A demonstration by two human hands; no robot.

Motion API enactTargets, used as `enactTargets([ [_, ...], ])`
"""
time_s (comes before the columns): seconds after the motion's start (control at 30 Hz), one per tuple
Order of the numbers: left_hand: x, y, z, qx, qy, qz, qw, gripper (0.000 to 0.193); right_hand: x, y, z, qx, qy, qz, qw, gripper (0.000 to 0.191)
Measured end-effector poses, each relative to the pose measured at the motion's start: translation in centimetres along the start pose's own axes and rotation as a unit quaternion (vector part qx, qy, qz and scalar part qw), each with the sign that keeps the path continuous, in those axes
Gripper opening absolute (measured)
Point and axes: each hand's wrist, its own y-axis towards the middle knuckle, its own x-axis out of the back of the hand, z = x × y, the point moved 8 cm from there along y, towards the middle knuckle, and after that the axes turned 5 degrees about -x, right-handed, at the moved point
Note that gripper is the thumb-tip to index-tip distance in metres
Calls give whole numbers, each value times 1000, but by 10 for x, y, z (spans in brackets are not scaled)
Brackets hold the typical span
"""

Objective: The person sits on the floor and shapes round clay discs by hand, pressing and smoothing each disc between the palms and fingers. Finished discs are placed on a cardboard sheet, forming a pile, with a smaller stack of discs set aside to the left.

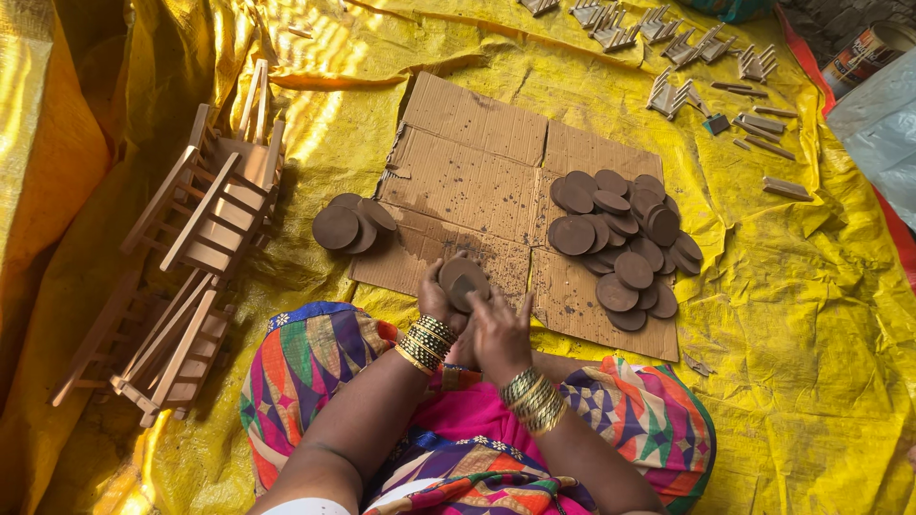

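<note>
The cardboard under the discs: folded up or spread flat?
Spread flat: the cardboard lies opened on the yellow sheet, creases showing.
</note>
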Motion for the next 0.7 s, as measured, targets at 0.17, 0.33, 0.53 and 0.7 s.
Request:
enactTargets([
  [0.17, 1, -4, 8, 27, -11, 6, 1000, 55, 3, 10, -12, -61, 8, 34, 997, 42],
  [0.33, 2, 5, -4, 4, 15, 4, 1000, 53, 12, -8, 15, 55, 31, -9, 998, 55],
  [0.53, -4, -4, 4, 24, 10, 31, 999, 56, 0, 10, -26, -84, 2, 37, 996, 47],
  [0.7, -10, -3, -3, 21, 35, 37, 998, 56, 6, -9, -2, 23, 3, -18, 1000, 47],
])
